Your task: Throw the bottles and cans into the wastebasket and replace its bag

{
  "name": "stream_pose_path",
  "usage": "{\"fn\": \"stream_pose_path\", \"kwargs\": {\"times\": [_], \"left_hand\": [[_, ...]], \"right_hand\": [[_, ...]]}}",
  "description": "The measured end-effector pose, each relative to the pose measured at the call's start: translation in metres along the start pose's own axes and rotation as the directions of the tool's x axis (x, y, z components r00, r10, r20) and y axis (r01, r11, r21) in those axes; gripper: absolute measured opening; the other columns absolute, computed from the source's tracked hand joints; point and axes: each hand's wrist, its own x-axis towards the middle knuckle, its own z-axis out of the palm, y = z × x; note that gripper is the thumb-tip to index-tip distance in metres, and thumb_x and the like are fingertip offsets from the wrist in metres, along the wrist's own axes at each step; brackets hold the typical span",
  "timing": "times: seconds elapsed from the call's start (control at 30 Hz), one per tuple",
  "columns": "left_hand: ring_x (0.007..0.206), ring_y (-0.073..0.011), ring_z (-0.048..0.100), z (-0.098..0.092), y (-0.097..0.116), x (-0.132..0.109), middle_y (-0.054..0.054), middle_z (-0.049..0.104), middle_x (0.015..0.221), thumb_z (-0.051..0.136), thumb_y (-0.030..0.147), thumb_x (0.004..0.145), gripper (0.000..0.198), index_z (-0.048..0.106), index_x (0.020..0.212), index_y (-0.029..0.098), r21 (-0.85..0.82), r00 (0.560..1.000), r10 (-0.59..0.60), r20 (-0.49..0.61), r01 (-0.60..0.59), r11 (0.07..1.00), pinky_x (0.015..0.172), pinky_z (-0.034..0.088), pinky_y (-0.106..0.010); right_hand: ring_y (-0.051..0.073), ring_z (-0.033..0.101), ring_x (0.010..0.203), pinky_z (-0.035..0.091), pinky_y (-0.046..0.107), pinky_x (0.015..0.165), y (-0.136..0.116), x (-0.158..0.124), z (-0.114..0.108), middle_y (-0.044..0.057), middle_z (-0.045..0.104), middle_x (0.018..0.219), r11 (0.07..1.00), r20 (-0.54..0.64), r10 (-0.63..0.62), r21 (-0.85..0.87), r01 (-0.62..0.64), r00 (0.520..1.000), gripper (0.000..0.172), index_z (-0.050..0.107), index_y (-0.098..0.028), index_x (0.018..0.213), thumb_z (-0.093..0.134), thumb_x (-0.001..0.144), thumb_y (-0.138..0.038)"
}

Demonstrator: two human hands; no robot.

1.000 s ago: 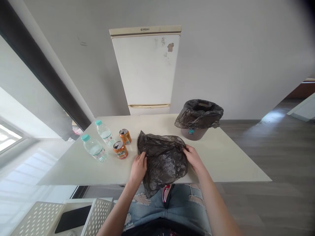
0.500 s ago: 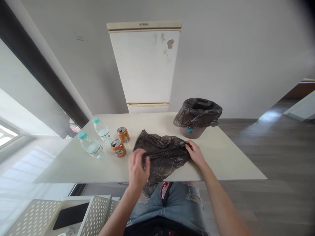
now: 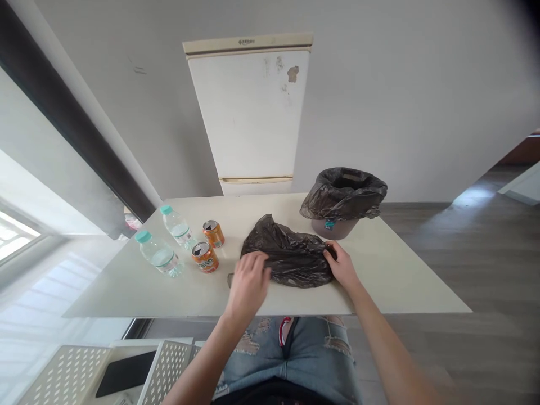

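Note:
A crumpled black plastic bag (image 3: 295,264) lies bunched on the white table (image 3: 405,281) in front of me. My right hand (image 3: 341,267) is closed on its right end, pinching the plastic between thumb and fingers. Over the left part of the bag rests my left hand (image 3: 250,281), slightly blurred, its thumb apart from the fingers. A small corner of the bag shows left of that hand. Behind the right hand stands a bin (image 3: 333,228), lined with another black bag (image 3: 341,202) folded over its rim.
Two orange drink cans, the nearer can (image 3: 205,259) and the farther can (image 3: 214,233), stand left of the bag. Beside them are two clear bottles with teal caps, a front bottle (image 3: 160,256) and a back bottle (image 3: 176,228). A white fridge (image 3: 253,112) stands beyond the table.
The near part of the bag, which hung over the table's front edge, is now up on the tabletop. My left hand has moved right onto the bag; my right hand still pinches its end.

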Motion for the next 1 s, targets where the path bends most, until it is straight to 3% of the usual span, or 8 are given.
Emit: {"fn": "stream_pose_path", "kwargs": {"times": [0.07,0.2,0.3,0.43,0.57,0.7,0.87,1.0], "left_hand": [[0.151,-0.0325,0.045,0.015,0.023,0.026,-0.017,0.051,0.159,0.061,0.041,0.1,0.054,0.05,0.148,0.018,-0.063,0.959,0.263,0.107,-0.258,0.964,0.124,0.035,-0.048],[0.165,-0.0428,0.008,0.076,0.052,0.082,-0.027,0.021,0.175,0.07,0.075,0.083,0.124,0.013,0.167,0.004,-0.071,0.766,0.556,0.322,-0.566,0.821,0.131,0.009,-0.059],[0.162,-0.0431,0.022,0.115,0.051,0.107,-0.03,0.033,0.17,0.066,0.08,0.083,0.128,0.009,0.169,0.005,-0.102,0.695,0.572,0.436,-0.593,0.798,0.128,0.015,-0.058],[0.133,-0.0395,0.057,0.125,0.037,0.106,-0.025,0.062,0.143,0.061,0.065,0.094,0.087,0.044,0.157,0.008,-0.025,0.748,0.467,0.471,-0.518,0.855,0.115,0.037,-0.051],[0.135,-0.0403,0.052,0.106,0.014,0.091,-0.025,0.06,0.139,0.057,0.045,0.1,0.045,0.067,0.127,0.01,0.051,0.796,0.435,0.421,-0.499,0.865,0.117,0.033,-0.054],[0.139,-0.0378,0.048,0.085,-0.012,0.077,-0.02,0.056,0.147,0.066,0.044,0.097,0.042,0.066,0.129,0.017,0.112,0.83,0.39,0.399,-0.466,0.878,0.122,0.026,-0.054],[0.121,-0.0408,0.057,0.063,-0.033,0.071,-0.022,0.067,0.124,0.058,0.064,0.098,0.059,0.069,0.128,0.015,0.261,0.903,0.15,0.404,-0.271,0.927,0.108,0.039,-0.056],[0.128,-0.0455,0.053,0.047,-0.033,0.071,-0.03,0.062,0.137,0.055,0.075,0.094,0.072,0.074,0.118,0.01,0.401,0.947,-0.023,0.319,-0.114,0.909,0.11,0.038,-0.061]], "right_hand": [[0.025,0.059,0.084,0.045,0.037,0.083,-0.004,-0.001,-0.001,0.003,0.067,0.088,1.0,0.016,-0.016,0.021,0.016,1.0,0.021,0.056,-0.025,0.09,0.056,0.092,-0.046],[0.021,0.052,0.075,0.043,0.033,0.075,-0.01,-0.005,-0.003,-0.001,0.056,0.074,0.99,0.058,-0.064,0.129,0.056,0.996,0.021,0.048,-0.025,0.08,0.059,0.09,-0.041],[0.022,0.056,0.08,0.045,0.033,0.079,-0.011,-0.007,-0.005,0.0,0.061,0.082,0.981,0.079,-0.095,0.179,0.08,0.992,0.019,0.054,-0.025,0.086,0.059,0.091,-0.042],[0.026,0.062,0.095,0.046,0.037,0.092,-0.006,-0.005,-0.006,0.005,0.069,0.101,0.986,0.017,-0.071,0.154,0.068,0.997,0.022,0.063,-0.024,0.1,0.054,0.092,-0.043],[0.027,0.061,0.092,0.045,0.037,0.09,0.003,-0.001,-0.006,0.006,0.069,0.095,0.994,-0.078,0.069,0.094,-0.061,0.995,0.023,0.062,-0.024,0.09,0.049,0.09,-0.044],[0.028,0.061,0.09,0.045,0.038,0.087,0.01,0.0,-0.005,0.006,0.069,0.091,0.993,-0.146,0.116,0.051,-0.109,0.982,0.024,0.061,-0.025,0.09,0.049,0.089,-0.045],[0.029,0.063,0.094,0.045,0.04,0.092,0.011,0.0,-0.004,0.008,0.072,0.098,0.997,-0.154,0.072,0.015,-0.071,0.985,0.026,0.062,-0.024,0.098,0.047,0.092,-0.044],[0.03,0.064,0.098,0.046,0.042,0.095,0.012,0.001,-0.005,0.01,0.073,0.104,0.995,-0.184,0.097,0.015,-0.096,0.978,0.03,0.063,-0.024,0.106,0.048,0.094,-0.046]]}}
